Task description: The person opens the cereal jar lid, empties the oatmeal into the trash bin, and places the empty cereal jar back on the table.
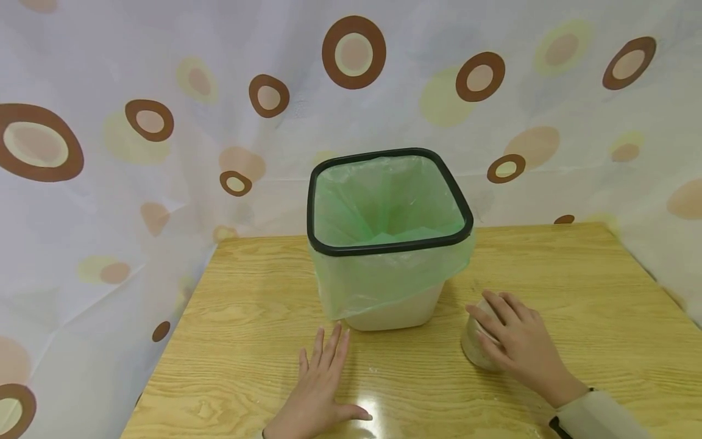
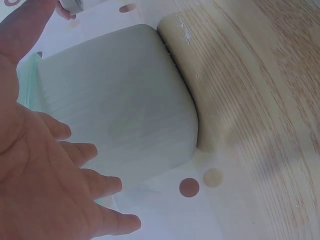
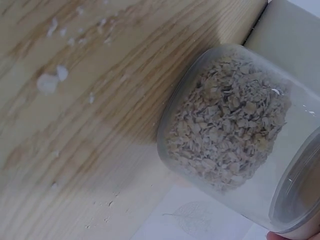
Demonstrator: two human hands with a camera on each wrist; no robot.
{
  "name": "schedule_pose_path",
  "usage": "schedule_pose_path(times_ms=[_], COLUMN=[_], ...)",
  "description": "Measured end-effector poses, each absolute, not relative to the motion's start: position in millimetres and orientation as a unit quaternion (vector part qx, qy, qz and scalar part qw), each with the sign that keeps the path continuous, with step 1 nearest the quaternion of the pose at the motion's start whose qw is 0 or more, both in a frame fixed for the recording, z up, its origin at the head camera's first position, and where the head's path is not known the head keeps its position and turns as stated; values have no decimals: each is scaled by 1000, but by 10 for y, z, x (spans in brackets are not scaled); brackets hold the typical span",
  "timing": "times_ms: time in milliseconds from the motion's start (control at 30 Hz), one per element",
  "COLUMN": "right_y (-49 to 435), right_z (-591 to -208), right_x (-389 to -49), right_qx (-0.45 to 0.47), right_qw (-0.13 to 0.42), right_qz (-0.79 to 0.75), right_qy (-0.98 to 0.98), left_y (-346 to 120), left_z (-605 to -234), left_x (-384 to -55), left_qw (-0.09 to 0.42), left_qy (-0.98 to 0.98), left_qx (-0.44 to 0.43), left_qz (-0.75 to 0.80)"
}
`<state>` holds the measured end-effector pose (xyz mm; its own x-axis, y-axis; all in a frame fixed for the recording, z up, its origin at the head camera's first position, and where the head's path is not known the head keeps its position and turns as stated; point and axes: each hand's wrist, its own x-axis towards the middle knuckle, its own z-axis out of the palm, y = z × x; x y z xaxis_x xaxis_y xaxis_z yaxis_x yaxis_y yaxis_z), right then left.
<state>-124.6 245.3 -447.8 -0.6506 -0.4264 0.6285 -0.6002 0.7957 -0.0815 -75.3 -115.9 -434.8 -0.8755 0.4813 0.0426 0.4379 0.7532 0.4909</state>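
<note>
On the wooden table stands a clear jar of oat flakes (image 1: 476, 350), upright beside the bin's right front. My right hand (image 1: 521, 344) grips it from above, fingers spread around its lid. In the right wrist view the oats (image 3: 227, 122) fill much of the jar, and a fingertip shows at the lid's (image 3: 304, 192) edge. My left hand (image 1: 318, 390) holds nothing, its fingers straight and spread just in front of a white bin (image 1: 395, 314). A green bag (image 1: 384, 277) lines the bin, folded over the outside under a black rim ring (image 1: 392, 247).
Small pale flakes (image 3: 48, 83) lie scattered on the tabletop (image 1: 241, 341) near the jar. A white sheet with brown and yellow dots (image 1: 296, 152) hangs behind the table and along both sides.
</note>
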Motion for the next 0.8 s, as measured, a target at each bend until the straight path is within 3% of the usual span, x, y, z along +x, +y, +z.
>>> schedule_pose_path(times_ms=[800], right_y=[2278], right_z=[-4476], right_x=[-1230], right_qx=[305], right_qw=[327], right_qz=[140], right_qy=[-883], left_y=[-1171], left_z=[-4377], left_x=[-732], left_qw=[40], left_qy=[930], left_qx=[249], left_qz=[267])
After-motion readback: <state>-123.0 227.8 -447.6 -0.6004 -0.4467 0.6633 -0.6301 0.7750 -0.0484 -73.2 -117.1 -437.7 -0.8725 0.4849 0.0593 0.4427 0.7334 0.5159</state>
